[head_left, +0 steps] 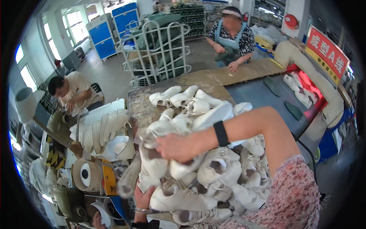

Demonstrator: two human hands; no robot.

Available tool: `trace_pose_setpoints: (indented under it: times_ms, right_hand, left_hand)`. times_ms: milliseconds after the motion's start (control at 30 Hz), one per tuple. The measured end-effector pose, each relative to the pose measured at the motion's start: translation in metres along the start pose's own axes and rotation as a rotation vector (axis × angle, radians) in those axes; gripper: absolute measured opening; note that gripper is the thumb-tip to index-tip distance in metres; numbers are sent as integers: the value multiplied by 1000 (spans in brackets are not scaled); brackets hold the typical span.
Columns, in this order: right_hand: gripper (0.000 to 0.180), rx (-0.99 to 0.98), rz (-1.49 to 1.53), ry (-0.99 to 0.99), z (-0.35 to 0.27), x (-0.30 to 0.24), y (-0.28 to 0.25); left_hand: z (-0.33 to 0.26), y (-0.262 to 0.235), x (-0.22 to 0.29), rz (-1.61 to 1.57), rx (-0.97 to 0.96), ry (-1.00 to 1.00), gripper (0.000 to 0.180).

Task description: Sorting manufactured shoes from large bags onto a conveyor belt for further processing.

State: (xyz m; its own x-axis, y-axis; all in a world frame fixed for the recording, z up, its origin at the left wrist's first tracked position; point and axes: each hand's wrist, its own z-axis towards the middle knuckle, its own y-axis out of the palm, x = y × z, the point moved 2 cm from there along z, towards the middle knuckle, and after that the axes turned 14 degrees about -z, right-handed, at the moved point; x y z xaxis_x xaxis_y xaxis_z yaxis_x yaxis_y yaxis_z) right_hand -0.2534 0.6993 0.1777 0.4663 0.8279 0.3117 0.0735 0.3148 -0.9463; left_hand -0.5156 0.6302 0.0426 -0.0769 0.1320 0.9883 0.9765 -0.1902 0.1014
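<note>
Right hand: the right hand is closed over the collar of a white shoe, its fingertips partly hidden in the opening.
Left hand: the left hand, with bangles at its wrist, is closed around the lower end of the same shoe, thumb and fingers either side.
Held shoe: the held shoe is tilted, opening upward, over the left edge of the worktop, toward the near end.
Shoe pile: a heap of white shoes spreads from the middle of the worktop to its near edge, soles and openings facing various ways.
Beyond the right edge: a dark conveyor belt carries green shoe-shaped pieces near a red-lit machine opening.
Beyond the far edge: a white trolley holds green items; a co-worker in an apron handles a dark green shoe.
</note>
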Motion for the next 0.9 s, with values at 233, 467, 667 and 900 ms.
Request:
trace_pose_setpoints:
  times_ms: [233,467,667,900]
  right_hand:
    - [18,91,-245,172,-145,-92,-109]
    - [43,-267,-154,208,-205,-89,-117]
    - [71,-604,483,-166,-178,-27,-89]
    - [58,-441,571,315,-32,228,9]
  left_hand:
    - [-51,102,50,267,-63,222,72]
    - [-79,140,38,710,-220,353,78]
    - [-27,118,23,740,-250,206,78]
    - [70,101,49,708,-184,355,75]
